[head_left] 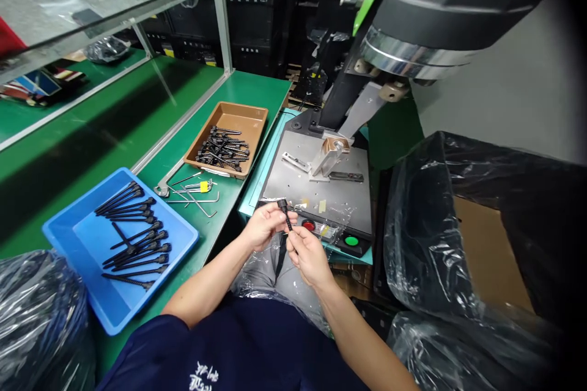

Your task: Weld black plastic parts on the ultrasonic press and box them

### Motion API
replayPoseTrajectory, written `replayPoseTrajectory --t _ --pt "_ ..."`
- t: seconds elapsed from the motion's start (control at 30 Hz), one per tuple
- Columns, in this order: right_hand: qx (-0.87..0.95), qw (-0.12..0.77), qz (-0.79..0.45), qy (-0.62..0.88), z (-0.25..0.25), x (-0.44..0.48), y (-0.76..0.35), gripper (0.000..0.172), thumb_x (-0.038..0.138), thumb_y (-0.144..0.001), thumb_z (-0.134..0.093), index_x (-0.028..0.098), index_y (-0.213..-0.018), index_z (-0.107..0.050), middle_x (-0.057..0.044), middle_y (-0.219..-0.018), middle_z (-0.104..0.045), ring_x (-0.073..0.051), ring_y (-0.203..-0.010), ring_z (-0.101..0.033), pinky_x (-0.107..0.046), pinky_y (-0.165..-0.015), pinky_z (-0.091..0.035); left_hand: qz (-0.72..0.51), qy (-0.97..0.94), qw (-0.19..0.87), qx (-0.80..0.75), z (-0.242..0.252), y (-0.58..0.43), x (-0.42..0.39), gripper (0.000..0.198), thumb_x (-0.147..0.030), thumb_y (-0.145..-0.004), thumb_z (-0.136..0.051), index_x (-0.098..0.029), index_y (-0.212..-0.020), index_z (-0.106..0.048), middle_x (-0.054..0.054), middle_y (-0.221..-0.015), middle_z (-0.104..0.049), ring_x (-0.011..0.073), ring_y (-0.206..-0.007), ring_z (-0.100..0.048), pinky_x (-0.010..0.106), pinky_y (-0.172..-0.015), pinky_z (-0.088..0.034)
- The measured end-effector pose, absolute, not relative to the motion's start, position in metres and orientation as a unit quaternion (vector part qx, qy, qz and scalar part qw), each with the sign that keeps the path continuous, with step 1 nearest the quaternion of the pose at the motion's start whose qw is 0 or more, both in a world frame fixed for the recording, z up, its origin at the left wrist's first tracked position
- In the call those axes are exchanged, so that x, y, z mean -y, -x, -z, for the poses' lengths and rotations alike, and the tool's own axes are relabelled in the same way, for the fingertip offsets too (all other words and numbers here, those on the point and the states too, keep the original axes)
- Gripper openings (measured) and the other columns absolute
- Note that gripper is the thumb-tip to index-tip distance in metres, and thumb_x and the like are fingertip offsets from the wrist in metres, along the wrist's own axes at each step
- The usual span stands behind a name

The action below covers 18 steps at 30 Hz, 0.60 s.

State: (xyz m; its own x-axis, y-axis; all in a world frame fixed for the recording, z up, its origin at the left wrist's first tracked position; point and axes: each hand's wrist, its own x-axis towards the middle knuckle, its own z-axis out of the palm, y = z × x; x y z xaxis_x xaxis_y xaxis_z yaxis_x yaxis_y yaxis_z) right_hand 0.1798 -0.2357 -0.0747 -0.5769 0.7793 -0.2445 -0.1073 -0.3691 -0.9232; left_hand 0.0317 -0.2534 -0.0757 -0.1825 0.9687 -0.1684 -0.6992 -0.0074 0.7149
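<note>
Between my two hands, above my lap, is a black rod-like part (285, 211) with a thicker knurled head. My left hand (267, 224) pinches it near the head end. Lower on its shaft, the fingers of my right hand (309, 253) close round it. Similar black parts (137, 244) lie in rows in the blue tray (121, 317) on the left. A brown tray (254, 128) farther back holds a pile of shorter black pieces (224, 149). Just beyond my hands stands a press with a metal base plate (293, 186) and an upright fixture (328, 156).
Hex keys (195, 195) lie on the green bench (254, 85) between the trays. A red button (309, 225) and a green button (351, 241) sit on the press front. The press head (413, 49) overhangs from the right. A plastic-lined box (435, 214) stands at right.
</note>
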Motion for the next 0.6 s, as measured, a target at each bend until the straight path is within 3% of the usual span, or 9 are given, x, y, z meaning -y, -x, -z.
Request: replayPoseTrajectory --t 0.23,0.43,0.53,0.6 --pt "0.504 0.222 -0.764 0.336 0.089 0.237 -0.167 0.045 0.059 -0.076 -0.075 0.017 -0.080 -0.060 0.004 -0.061 -0.054 -0.004 -0.041 -0.035 -0.017 -0.036 -0.019 -0.686 -0.279 0.490 -0.461 0.059 -0.015 0.288 0.047 -0.041 -0.072 -0.081 -0.010 -0.106 -0.068 0.010 -0.089 -0.075 0.0185 -0.077 -0.069 0.031 -0.073 -0.053" --pt "0.504 0.160 -0.764 0.369 0.102 0.244 -0.182 0.055 0.062 -0.066 -0.080 0.014 -0.088 -0.065 0.002 -0.059 -0.054 -0.005 -0.042 -0.035 -0.017 -0.037 -0.019 -0.713 -0.352 0.160 -0.585 0.002 0.073 0.273 0.033 -0.038 -0.078 -0.074 -0.013 -0.100 -0.072 0.006 -0.094 -0.074 0.0196 -0.089 -0.067 0.033 -0.088 -0.051" --pt "0.506 0.171 -0.745 0.400 0.107 0.245 -0.201 0.057 0.063 -0.063 -0.082 0.015 -0.090 -0.067 0.003 -0.059 -0.053 -0.006 -0.043 -0.035 -0.017 -0.037 -0.021 -0.668 -0.398 0.085 -0.623 -0.019 0.087 0.271 0.025 -0.034 -0.086 -0.064 -0.014 -0.097 -0.074 0.006 -0.091 -0.073 0.0200 -0.086 -0.066 0.032 -0.085 -0.050" --pt "0.502 0.186 -0.727 0.429 0.113 0.241 -0.213 0.056 0.062 -0.062 -0.083 0.016 -0.091 -0.068 0.002 -0.061 -0.054 -0.007 -0.045 -0.037 -0.016 -0.036 -0.024 -0.614 -0.456 0.053 -0.642 -0.023 0.085 0.286 0.026 -0.030 -0.089 -0.059 -0.017 -0.104 -0.074 0.007 -0.100 -0.073 0.0217 -0.094 -0.065 0.034 -0.091 -0.049"
